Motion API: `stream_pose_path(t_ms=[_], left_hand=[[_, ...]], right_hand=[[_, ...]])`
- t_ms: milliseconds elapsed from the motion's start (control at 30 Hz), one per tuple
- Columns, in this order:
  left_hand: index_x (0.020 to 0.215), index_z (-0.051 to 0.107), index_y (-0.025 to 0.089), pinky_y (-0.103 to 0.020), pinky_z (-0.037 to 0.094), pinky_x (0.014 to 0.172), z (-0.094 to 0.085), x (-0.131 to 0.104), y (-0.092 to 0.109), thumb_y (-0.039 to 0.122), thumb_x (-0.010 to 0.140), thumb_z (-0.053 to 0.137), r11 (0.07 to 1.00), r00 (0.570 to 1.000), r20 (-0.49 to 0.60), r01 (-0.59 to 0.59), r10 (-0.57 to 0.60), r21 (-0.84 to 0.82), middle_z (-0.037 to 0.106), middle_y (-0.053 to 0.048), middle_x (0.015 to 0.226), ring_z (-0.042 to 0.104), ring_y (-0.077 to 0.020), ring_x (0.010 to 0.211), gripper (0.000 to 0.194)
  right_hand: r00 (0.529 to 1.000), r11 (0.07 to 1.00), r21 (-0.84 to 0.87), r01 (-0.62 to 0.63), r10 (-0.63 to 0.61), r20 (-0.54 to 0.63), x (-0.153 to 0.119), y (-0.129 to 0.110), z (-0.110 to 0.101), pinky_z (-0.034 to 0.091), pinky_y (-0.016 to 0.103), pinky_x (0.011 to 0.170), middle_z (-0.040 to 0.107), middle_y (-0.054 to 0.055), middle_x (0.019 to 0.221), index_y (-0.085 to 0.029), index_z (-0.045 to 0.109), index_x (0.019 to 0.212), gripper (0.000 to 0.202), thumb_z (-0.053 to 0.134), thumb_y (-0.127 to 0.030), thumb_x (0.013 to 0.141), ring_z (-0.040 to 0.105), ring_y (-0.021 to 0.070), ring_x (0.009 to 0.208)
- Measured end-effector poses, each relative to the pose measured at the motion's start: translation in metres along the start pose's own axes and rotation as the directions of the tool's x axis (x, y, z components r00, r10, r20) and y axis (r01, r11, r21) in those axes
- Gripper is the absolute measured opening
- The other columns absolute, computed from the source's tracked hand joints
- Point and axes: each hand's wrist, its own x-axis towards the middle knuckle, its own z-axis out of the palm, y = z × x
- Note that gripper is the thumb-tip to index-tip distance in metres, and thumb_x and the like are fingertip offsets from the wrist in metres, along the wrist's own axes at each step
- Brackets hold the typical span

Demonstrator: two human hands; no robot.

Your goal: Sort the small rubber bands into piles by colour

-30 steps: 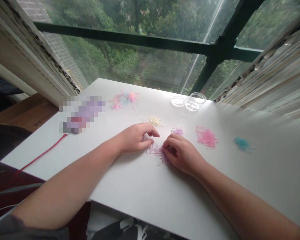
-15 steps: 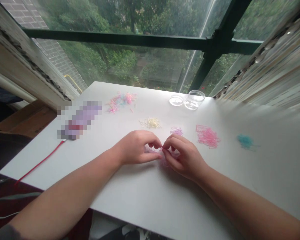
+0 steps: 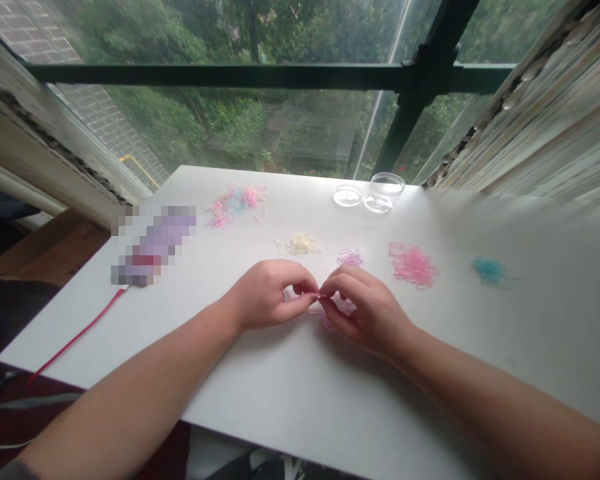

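Observation:
My left hand (image 3: 275, 293) is closed in a pinch, thumb and forefinger pressed together. My right hand (image 3: 367, 310) pinches right beside it, fingertips meeting. A tiny pale rubber band (image 3: 319, 295) shows between the two sets of fingertips, mostly covered by them. Beneath the hands lies a pile of pale pink-lilac rubber bands (image 3: 325, 325), partly hidden. Just beyond them is a small purple pile of bands (image 3: 350, 258), with a cream pile (image 3: 300, 243) to its left. A pink pile (image 3: 413, 265) lies right of the right hand.
Farther right on the white table (image 3: 260, 393) is a teal pile (image 3: 488, 269). A mixed-colour pile (image 3: 237, 203) lies at the back left. A clear round jar (image 3: 384, 193) and its lid (image 3: 347, 195) stand near the window. A blurred purple object (image 3: 155, 243) with a red strap (image 3: 80, 337) lies left.
My left thumb has closed up against its forefinger at the meeting point of the hands. Both hands stay over the pale pile. The view has shifted slightly.

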Motion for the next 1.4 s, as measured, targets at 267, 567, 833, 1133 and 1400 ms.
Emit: stream_pose_path(t_ms=[267, 567, 833, 1133, 1400], left_hand=[[0.078, 0.065, 0.017, -0.023, 0.046, 0.065, 0.000, 0.000, 0.000, 0.019, 0.078, 0.054, 0.993, 0.998, -0.026, 0.052, -0.055, -0.104, 0.066, -0.002, 0.074, 0.058, -0.0110, 0.068, 0.011], [0.076, 0.064, 0.016, -0.022, 0.044, 0.065, -0.002, -0.001, -0.001, 0.016, 0.076, 0.056, 0.983, 0.994, -0.028, 0.100, -0.105, -0.152, 0.065, 0.000, 0.072, 0.056, -0.0095, 0.065, 0.008], [0.075, 0.062, 0.016, -0.023, 0.044, 0.064, -0.005, -0.002, -0.003, 0.019, 0.079, 0.055, 0.984, 0.993, -0.008, 0.115, -0.117, -0.138, 0.063, -0.002, 0.072, 0.054, -0.0102, 0.066, 0.009], [0.073, 0.059, 0.016, -0.023, 0.043, 0.065, -0.015, -0.001, -0.006, 0.014, 0.075, 0.050, 0.993, 0.990, 0.080, 0.115, -0.114, -0.008, 0.059, -0.001, 0.071, 0.052, -0.0111, 0.067, 0.009], [0.067, 0.051, 0.016, -0.024, 0.039, 0.062, -0.017, -0.001, -0.003, 0.013, 0.072, 0.044, 0.996, 0.971, 0.232, 0.041, -0.058, 0.074, 0.052, -0.001, 0.065, 0.046, -0.0126, 0.064, 0.009]], right_hand=[[0.998, 0.997, 0.034, -0.064, 0.065, -0.026, -0.001, -0.001, -0.001, 0.039, 0.025, 0.060, 0.055, 0.001, 0.074, -0.019, 0.051, 0.088, 0.014, 0.051, -0.011, 0.077, 0.046, 0.0123, 0.063], [0.992, 0.993, -0.006, -0.120, 0.120, -0.033, -0.002, 0.006, -0.002, 0.035, 0.024, 0.058, 0.049, -0.002, 0.070, -0.019, 0.047, 0.087, 0.026, 0.049, -0.005, 0.065, 0.043, 0.0114, 0.061], [0.992, 0.983, -0.160, -0.092, 0.103, 0.066, 0.000, 0.009, -0.006, 0.034, 0.028, 0.063, 0.050, 0.000, 0.068, -0.018, 0.047, 0.087, 0.032, 0.046, -0.006, 0.057, 0.043, 0.0156, 0.065], [0.972, 0.970, -0.061, -0.237, 0.237, -0.007, 0.002, 0.016, -0.012, 0.037, 0.026, 0.062, 0.056, 0.001, 0.074, -0.019, 0.046, 0.095, 0.034, 0.042, -0.003, 0.066, 0.048, 0.0144, 0.064], [0.975, 0.960, -0.220, -0.171, 0.197, 0.102, 0.005, 0.025, -0.017, 0.039, 0.027, 0.066, 0.059, 0.005, 0.077, -0.018, 0.059, 0.077, 0.018, 0.047, -0.006, 0.071, 0.053, 0.0174, 0.073]])
